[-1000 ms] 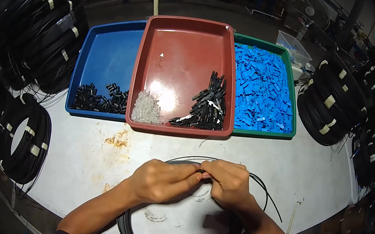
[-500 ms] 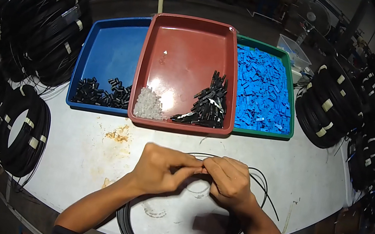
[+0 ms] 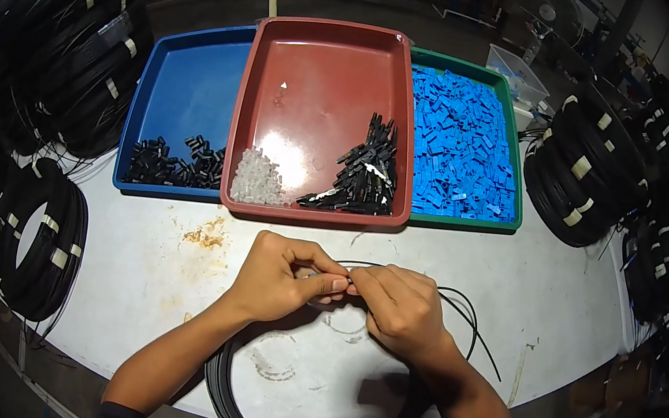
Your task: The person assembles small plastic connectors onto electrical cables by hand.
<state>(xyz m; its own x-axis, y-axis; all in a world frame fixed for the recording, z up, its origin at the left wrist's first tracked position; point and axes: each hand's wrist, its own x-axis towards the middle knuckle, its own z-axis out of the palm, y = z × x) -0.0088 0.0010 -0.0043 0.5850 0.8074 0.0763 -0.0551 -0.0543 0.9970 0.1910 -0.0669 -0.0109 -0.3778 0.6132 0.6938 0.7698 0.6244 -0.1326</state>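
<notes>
My left hand (image 3: pixel 282 280) and my right hand (image 3: pixel 406 313) meet over the table, thumbs and fingertips pinched together. A tiny dark bit shows between the fingertips; the fingers hide the rest, so I cannot tell its kind. Beneath my forearms, at the table's near edge, lies a coil of thin black cable (image 3: pixel 223 394). A loose strand (image 3: pixel 472 316) of black cable loops out behind my hands and ends to their right.
Beyond my hands stand a blue tray (image 3: pixel 187 80) with short black tubes, a red tray (image 3: pixel 339 58) with clear and black small parts, and a green tray (image 3: pixel 514 142) full of blue pieces. Cable coils (image 3: pixel 35 232) stack at the left and more coils (image 3: pixel 583 168) at the right.
My joined hands have shifted slightly left and up in the picture, as have the trays. The left fingers have changed their hold a little, and the dark bit now shows between the fingertips.
</notes>
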